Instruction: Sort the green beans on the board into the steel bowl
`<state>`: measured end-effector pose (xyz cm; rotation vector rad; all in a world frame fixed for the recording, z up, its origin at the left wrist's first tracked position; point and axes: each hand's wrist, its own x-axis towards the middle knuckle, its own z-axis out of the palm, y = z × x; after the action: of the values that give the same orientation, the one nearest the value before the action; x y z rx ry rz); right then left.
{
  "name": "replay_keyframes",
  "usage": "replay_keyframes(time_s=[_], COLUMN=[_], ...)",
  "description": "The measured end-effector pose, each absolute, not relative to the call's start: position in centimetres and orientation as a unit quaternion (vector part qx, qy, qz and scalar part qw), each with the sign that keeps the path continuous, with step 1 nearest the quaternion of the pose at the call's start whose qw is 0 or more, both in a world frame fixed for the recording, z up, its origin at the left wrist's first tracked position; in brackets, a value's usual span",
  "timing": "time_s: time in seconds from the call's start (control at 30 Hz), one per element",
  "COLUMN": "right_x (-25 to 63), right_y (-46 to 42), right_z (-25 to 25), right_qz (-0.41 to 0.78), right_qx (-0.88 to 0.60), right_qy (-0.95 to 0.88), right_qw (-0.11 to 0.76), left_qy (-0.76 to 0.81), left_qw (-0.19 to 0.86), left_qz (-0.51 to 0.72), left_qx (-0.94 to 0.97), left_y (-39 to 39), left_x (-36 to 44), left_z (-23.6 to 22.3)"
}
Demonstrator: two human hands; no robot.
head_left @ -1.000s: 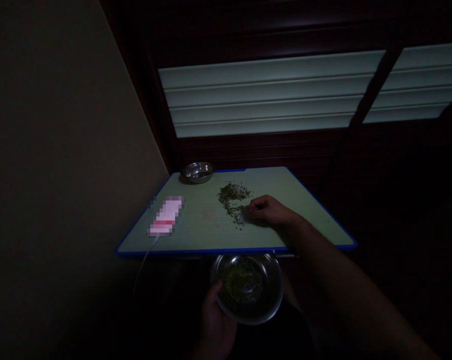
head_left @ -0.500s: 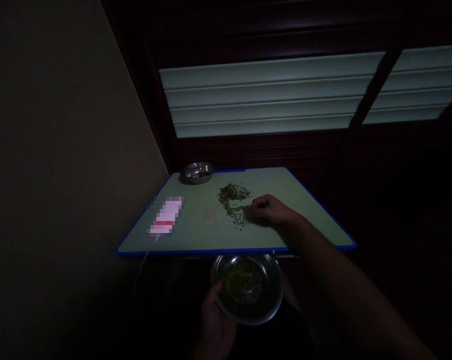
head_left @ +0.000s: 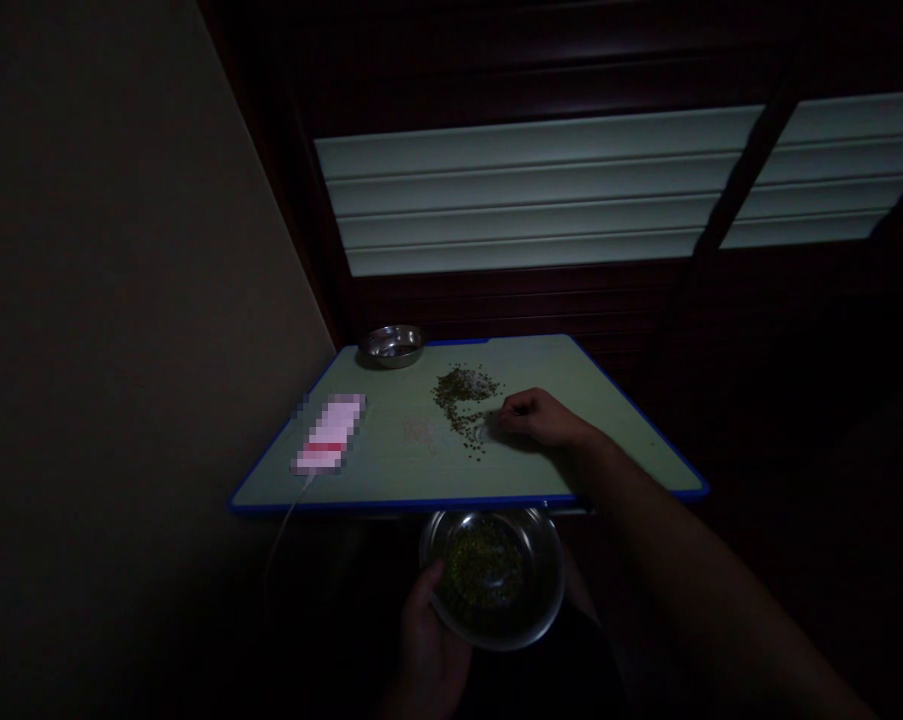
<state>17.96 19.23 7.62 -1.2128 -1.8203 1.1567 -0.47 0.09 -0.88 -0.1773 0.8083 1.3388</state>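
The left hand (head_left: 434, 635) is gripping the large bowl (head_left: 492, 580) below the counter's near edge. The right hand (head_left: 537, 418), fingertips bunched, is hovering right of the seeds (head_left: 462, 392); whether it is pinching anything is unclear. Open counter (head_left: 608, 440) is stretching rightward.

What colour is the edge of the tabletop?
The tabletop's edge is blue, seen best in the head view.

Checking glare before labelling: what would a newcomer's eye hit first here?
Probably the bright, pixelated phone on the left of the green table. Then the pale slats behind the table, and the metal bowl of green bits held by the left hand, below the table's near edge.
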Motion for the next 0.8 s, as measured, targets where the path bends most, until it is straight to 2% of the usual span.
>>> replay_keyframes(time_s=[0.8], right_x=[17.65], right_y=[18.84], right_z=[7.74], right_qz=[0.457], right_qx=[-0.452], right_qy=[-0.704], right_qw=[0.302], left_qy=[0.365], left_qw=[0.701], left_qz=[0.606], left_qx=[-0.090], left_y=[0.09], left_x=[-0.33], left_z=[-0.91])
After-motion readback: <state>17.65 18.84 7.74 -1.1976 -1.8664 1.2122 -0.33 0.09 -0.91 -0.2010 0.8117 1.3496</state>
